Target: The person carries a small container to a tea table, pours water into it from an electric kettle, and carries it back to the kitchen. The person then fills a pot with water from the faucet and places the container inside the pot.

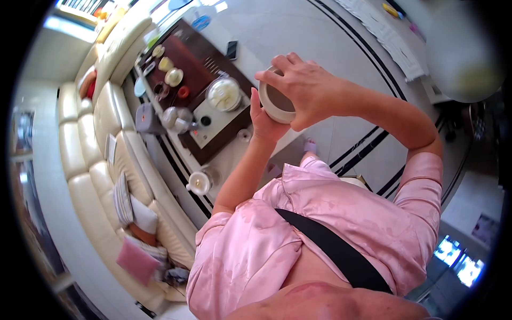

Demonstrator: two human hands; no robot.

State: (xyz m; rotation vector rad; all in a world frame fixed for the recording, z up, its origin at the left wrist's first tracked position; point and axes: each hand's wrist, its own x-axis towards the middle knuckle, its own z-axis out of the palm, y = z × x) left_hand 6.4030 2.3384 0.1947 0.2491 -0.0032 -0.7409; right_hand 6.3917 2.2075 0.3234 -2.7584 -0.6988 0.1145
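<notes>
A pale round vessel with a thick rim is held up between both hands, its hollow side facing the camera. My left hand cradles its lower left side, thumb pointing up. From the right, my right hand spans the vessel, with fingers curled over the upper rim and the thumb at the lower rim. Beyond the hands is a low table with a dark tray; on it stand a clear lidded pot and a glass teapot.
Small cups, a red ring and a phone lie across the table. A white cup stands at the near end. A cream sofa with cushions runs along the left; a blurred white object hangs upper right.
</notes>
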